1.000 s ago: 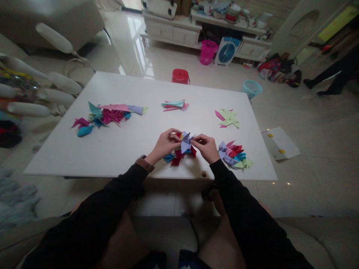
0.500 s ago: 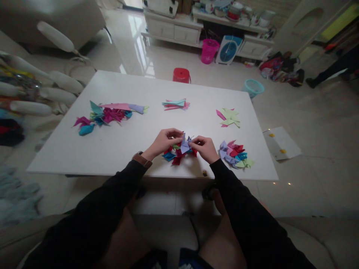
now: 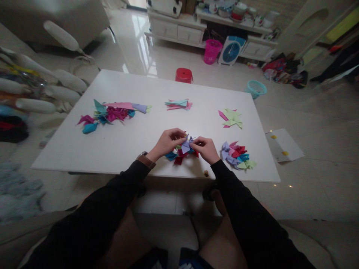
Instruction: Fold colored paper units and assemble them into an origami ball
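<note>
Lavender folded-paper piece with pointed tips (image 3: 185, 147) sits pinched between the left hand (image 3: 169, 141) and the right hand (image 3: 206, 148), over a heap of red, blue and green folded paper (image 3: 178, 160); can't tell if they touch. Both grips have hold of it, so that one looks unfinished imo. That heap and the multicoloured folded-paper cluster (image 3: 238, 151) at right look shaped already. Flat light-green and pink paper pieces (image 3: 232, 118) plus slim teal and pink paper strips (image 3: 178, 104), lying on the white surface (image 3: 134, 138), seem only part-folded. Total left? Can't tell.
</note>
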Demonstrator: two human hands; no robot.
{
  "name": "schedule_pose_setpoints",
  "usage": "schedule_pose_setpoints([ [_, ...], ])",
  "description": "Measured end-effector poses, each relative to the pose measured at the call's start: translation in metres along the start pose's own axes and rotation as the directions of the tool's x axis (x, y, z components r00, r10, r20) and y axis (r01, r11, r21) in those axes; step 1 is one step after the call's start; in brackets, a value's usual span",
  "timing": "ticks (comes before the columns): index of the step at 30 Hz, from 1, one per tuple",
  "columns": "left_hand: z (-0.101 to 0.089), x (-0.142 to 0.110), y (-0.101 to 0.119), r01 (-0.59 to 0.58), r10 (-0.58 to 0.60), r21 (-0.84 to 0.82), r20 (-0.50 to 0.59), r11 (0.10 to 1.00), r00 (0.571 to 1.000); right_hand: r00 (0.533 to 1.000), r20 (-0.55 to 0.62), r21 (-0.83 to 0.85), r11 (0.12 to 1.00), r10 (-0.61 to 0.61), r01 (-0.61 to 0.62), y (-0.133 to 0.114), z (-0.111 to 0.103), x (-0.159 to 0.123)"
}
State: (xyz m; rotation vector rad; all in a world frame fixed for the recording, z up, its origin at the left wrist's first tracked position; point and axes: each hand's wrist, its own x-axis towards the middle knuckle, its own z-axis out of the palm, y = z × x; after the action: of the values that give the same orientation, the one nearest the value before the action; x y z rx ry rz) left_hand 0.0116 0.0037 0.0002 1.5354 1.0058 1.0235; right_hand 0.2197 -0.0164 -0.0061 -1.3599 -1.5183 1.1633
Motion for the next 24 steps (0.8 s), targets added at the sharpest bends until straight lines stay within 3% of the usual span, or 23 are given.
schedule_pose_setpoints([
  [10, -0.0023, -0.0009, 0.0026, -0.045, 0.048, 0.183, -0.016, 0.982, 0.999, 1.000, -0.012, -0.013, 1.000, -0.016, 0.016, -0.0038, -0.0003, -0.0011],
  [24, -0.0044, 0.0015, -0.0019, -0.026, 0.017, 0.157, 0.059, 0.987, 0.998, 0.987, -0.019, -0.156, 0.976, -0.158, 0.154, -0.0089, 0.0001, -0.0041],
])
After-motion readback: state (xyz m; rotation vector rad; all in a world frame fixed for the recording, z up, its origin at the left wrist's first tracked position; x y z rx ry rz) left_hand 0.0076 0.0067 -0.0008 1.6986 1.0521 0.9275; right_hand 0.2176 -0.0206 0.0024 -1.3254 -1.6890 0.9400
